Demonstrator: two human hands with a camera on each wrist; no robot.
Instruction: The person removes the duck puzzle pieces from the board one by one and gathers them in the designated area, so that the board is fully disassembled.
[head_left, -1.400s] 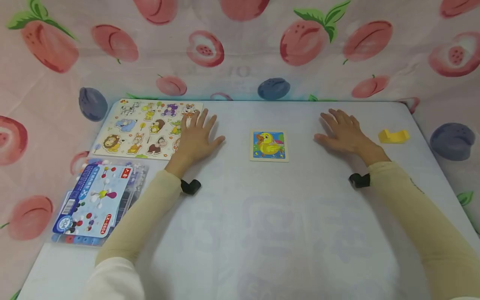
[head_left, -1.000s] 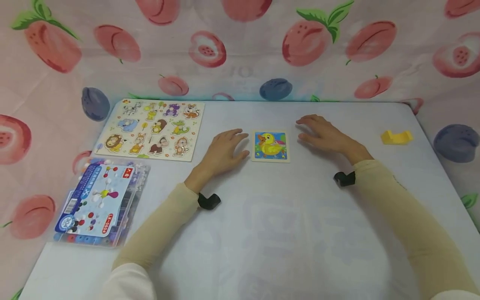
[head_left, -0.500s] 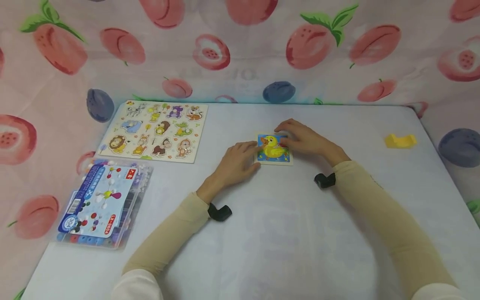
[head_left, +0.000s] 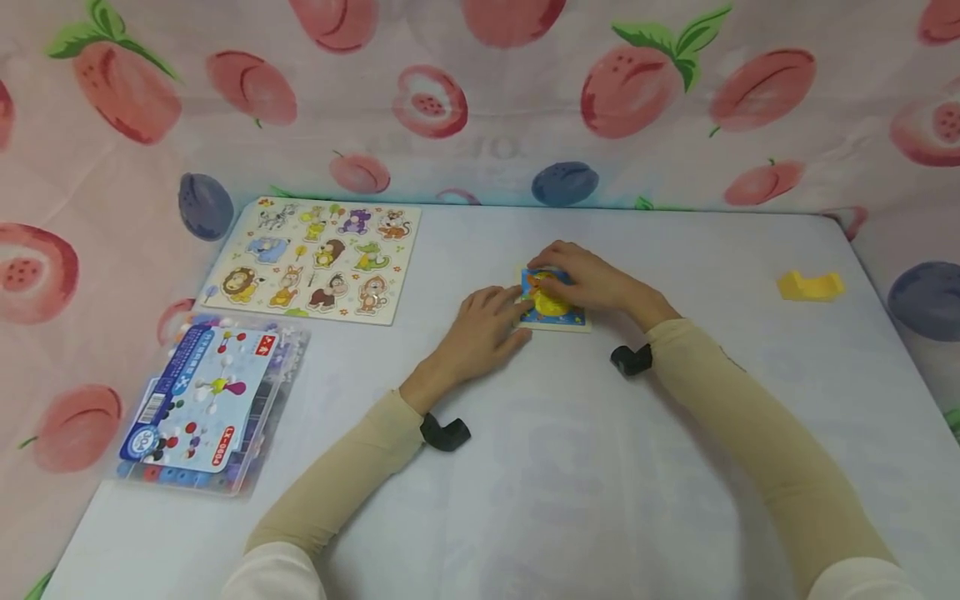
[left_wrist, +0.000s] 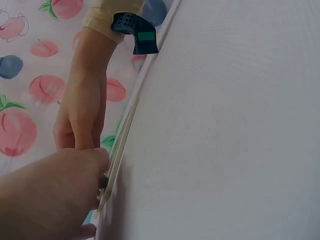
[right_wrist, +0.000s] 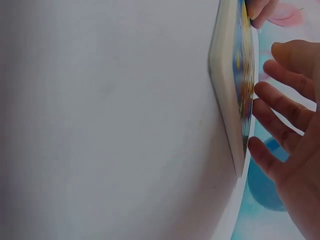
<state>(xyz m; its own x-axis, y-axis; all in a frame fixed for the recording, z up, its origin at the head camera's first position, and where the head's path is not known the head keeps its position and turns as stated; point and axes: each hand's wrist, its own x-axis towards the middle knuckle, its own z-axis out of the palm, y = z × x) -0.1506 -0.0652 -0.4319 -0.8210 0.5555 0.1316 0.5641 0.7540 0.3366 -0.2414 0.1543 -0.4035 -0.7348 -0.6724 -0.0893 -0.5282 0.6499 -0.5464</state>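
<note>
Puzzle, square and showing a yellow duck, is lying on the table between the hands; the left hand is resting at its left edge, fingers loosely extended and overlapping that edge; the right hand is arching over its far right part, fingers spreading wide and slightly bent, the thumb crossing in front of the duck; I cannot tell whether the right fingertips are pressing on it or just hovering; black mounts are sitting at both wrists, and beige sleeves are covering the forearms; left of the left hand and a little beyond it, a board of animal pieces is lying; left of that hand and nearer the person, a clear box is lying just beside the board; well to the right hand's right, a yellow block is sitting; beyond both hands, a fruit-patterned cloth is hanging.
</note>
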